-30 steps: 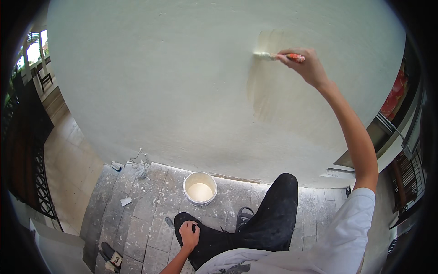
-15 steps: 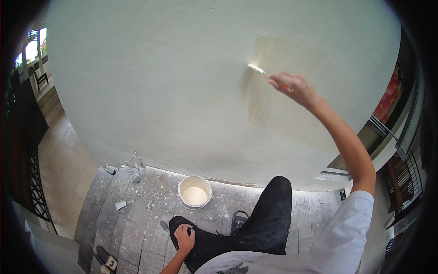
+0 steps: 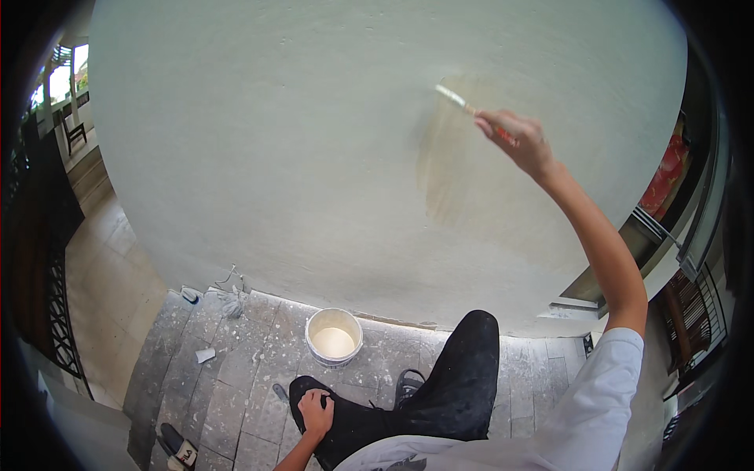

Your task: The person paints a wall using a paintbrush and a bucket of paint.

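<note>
My right hand [image 3: 518, 143] is closed round the handle of a paintbrush [image 3: 453, 97], arm stretched out in front of me. The pale bristle end lies at the upper left edge of a damp beige patch [image 3: 452, 169] on the light grey-green wall [image 3: 259, 149]. Low in the view, my left hand [image 3: 316, 412] rests on my black-trousered left knee, fingers lightly bent over the cloth and no tool visible in them. Between my knee and the wall's foot stands a white bucket [image 3: 312, 323] partly filled with cream-coloured paint [image 3: 333, 343].
Paint-spattered grey tiles [image 3: 259, 377] cover the floor. A slide sandal [image 3: 177, 447] lies at the lower left, and a white scrap [image 3: 205, 355] and a crumpled grey bag [image 3: 230, 306] lie left of the bucket. An open window frame [image 3: 699, 228] juts out at the right.
My right hand has carried the brush upward and a little to the right along the patch. My left hand stays on my knee. The view has shifted slightly.
</note>
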Demonstrator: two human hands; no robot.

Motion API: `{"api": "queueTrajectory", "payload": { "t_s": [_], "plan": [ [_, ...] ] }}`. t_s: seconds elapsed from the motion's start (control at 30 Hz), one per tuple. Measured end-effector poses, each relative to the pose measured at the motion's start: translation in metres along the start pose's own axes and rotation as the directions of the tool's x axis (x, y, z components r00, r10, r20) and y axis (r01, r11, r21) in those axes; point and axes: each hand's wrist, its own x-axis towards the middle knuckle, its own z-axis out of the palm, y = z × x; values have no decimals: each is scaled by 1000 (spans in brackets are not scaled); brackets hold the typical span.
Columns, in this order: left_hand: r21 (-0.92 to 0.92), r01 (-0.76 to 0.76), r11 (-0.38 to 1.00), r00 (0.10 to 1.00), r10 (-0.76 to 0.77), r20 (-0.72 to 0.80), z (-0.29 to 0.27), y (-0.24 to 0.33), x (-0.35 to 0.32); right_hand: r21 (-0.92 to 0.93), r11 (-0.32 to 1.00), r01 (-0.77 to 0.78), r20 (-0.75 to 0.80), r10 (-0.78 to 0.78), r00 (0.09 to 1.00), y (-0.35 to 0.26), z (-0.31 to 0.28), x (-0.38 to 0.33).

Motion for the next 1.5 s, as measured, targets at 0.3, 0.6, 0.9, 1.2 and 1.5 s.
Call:
{"api": "queueTrajectory", "payload": {
  "t_s": [0.3,0.6,0.9,1.2,1.5],
  "plan": [
    [0,40,999,999,-40,-6,-2,1,-2,34,999,-11,382,-3,924,-18,26,-36],
    [-18,11,1000,1000,-11,1,2,-2,3,-82,991,-110,-45,107,993,10,18,-16],
    [-8,39,999,999,-39,4,-3,-3,1,73,980,-185,132,175,976,-15,32,-10],
    [13,23,1000,999,-23,-32,-2,-1,-2,-86,960,265,660,-144,737,-38,42,-18],
    [55,-27,998,994,33,-106,-1,17,-8,5,901,435,307,-415,857,-12,57,-36]
  ]
}}
